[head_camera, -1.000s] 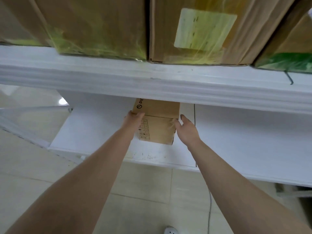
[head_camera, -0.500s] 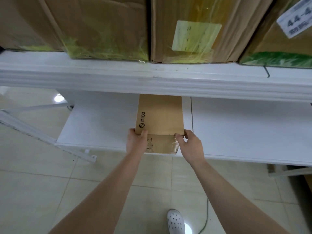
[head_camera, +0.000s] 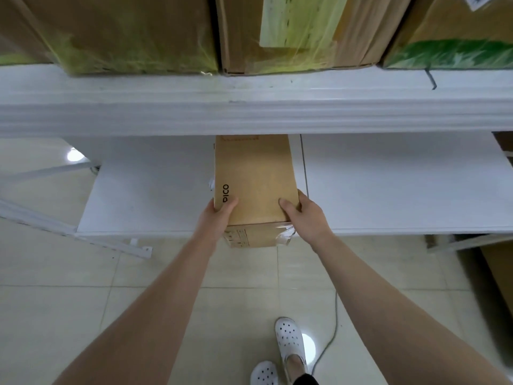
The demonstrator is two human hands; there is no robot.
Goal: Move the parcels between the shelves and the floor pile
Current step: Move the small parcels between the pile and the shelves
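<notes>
A long brown cardboard parcel [head_camera: 255, 173] printed PICO lies lengthwise on the white lower shelf [head_camera: 155, 187], its near end jutting past the shelf's front edge. My left hand [head_camera: 218, 218] grips the parcel's near left corner, thumb on top. My right hand [head_camera: 304, 218] grips the near right corner, thumb on top and fingers round the side. The parcel's far end is hidden under the upper shelf beam.
The white upper shelf beam [head_camera: 249, 107] crosses the view, bearing large plastic-wrapped cartons [head_camera: 133, 31]. Beige tiled floor [head_camera: 69, 301] lies below, with my white clogs [head_camera: 288, 340] and a thin cable [head_camera: 330, 340]. A white rail [head_camera: 41, 220] slants at left; brown cardboard [head_camera: 499, 273] lies at right.
Both hands have pulled the parcel toward me along the lower shelf, so its near end now overhangs the front edge. My thumbs now rest on its top.
</notes>
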